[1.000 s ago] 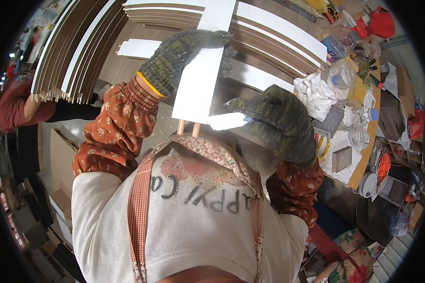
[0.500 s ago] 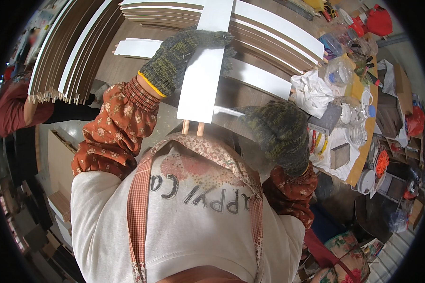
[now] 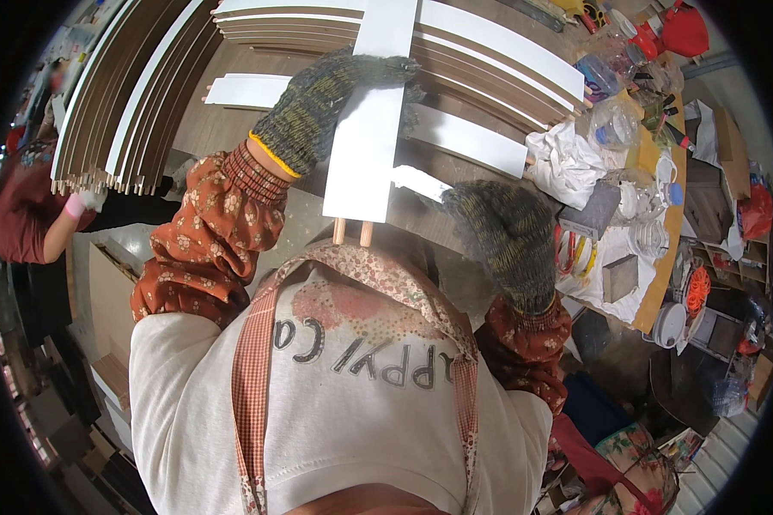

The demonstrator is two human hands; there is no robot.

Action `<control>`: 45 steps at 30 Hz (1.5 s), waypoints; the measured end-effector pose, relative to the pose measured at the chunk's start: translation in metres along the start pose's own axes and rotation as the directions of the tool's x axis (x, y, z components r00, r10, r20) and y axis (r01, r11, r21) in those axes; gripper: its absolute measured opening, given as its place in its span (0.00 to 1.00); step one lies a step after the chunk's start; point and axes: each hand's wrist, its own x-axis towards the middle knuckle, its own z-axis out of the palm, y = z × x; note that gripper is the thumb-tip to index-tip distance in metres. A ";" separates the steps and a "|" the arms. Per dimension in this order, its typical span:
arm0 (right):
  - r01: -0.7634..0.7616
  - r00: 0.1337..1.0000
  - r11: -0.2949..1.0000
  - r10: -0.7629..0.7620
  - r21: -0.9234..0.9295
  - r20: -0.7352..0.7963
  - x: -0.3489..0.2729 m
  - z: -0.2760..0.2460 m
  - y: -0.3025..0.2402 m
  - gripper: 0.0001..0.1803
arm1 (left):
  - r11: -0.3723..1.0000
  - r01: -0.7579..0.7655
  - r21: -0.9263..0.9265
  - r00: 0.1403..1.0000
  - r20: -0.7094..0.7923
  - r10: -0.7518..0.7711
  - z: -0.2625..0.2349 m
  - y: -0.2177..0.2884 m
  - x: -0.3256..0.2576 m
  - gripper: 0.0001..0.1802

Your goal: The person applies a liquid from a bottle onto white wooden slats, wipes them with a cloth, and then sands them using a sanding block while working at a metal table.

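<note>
My left hand (image 3: 318, 103), in a dark green knitted glove with a yellow cuff, is closed around a white board (image 3: 365, 163). The board stretches away from me, and two wooden dowels (image 3: 366, 233) stick out of its near end, close to my apron. To its right my right hand (image 3: 502, 240), gloved alike, is closed on a small white strip (image 3: 421, 183); whether that is cloth or paper I cannot tell. The strip's tip reaches the board's right edge. Beneath the held board, another white board (image 3: 468, 142) lies crosswise on the table.
Stacked white-edged boards (image 3: 489, 64) lie at the far side, and more boards with dowels (image 3: 137, 94) stand at the left. A side table at right bears a crumpled white cloth (image 3: 563, 163), a grey block (image 3: 591, 212) and plastic bottles. At far left is another person's arm (image 3: 60, 232).
My right hand has shifted slightly away from me; the white strip, blurred before, now shows sharply. The board and my left hand are nearly unmoved. The other person's arm at left has moved.
</note>
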 end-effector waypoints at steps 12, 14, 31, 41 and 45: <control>-0.102 0.992 0.826 0.045 0.554 0.115 -0.008 -0.002 0.017 0.17 | 0.951 0.125 0.282 0.991 -0.087 -0.104 -0.001 0.013 -0.002 0.20; -0.122 0.976 0.474 0.218 0.872 0.018 -0.026 0.009 0.026 0.14 | 0.943 0.314 0.114 0.944 -0.139 -0.298 -0.001 0.010 0.000 0.21; -0.865 0.399 -0.043 0.547 -0.501 -0.736 -0.146 -0.189 0.106 0.22 | 0.974 -0.103 0.201 0.995 0.034 0.099 0.017 0.031 0.007 0.21; -0.335 0.933 0.450 0.279 -0.828 -0.225 -0.003 -0.080 0.066 0.27 | 0.938 0.089 -0.336 0.994 -0.024 -0.103 0.013 0.024 0.006 0.21; -0.406 0.893 0.631 0.426 -0.661 -0.141 0.003 -0.067 0.101 0.24 | 0.895 0.171 -0.413 0.983 0.009 -0.184 0.010 0.022 0.008 0.21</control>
